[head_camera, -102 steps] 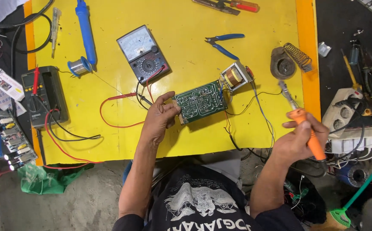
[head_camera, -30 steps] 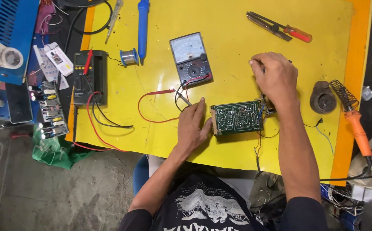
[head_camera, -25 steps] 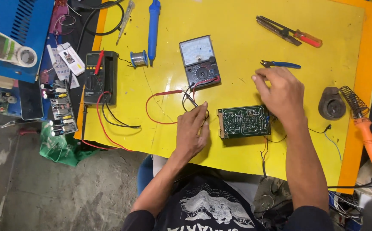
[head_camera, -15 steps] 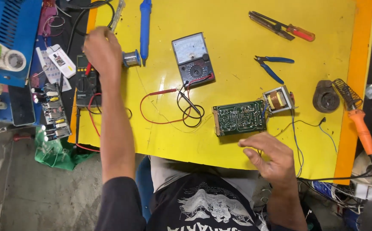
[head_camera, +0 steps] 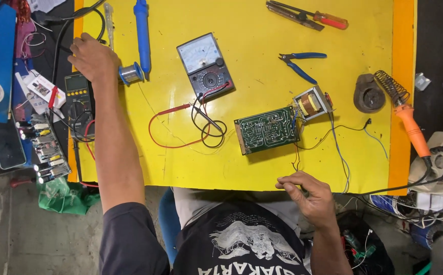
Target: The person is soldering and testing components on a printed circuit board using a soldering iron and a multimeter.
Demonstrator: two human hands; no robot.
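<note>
Solder spool [head_camera: 130, 74] touched by left hand [head_camera: 93, 57], grip can't be told; light, rolls easily, best pinched at rims. Right hand [head_camera: 310, 196] loosely curled, empty.

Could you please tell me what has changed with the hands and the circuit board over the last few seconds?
The left hand let go of the circuit board and reached out to the solder spool. The right hand put the soldering iron back in its stand and drew back to the table edge. The board and meter stayed put.
</note>
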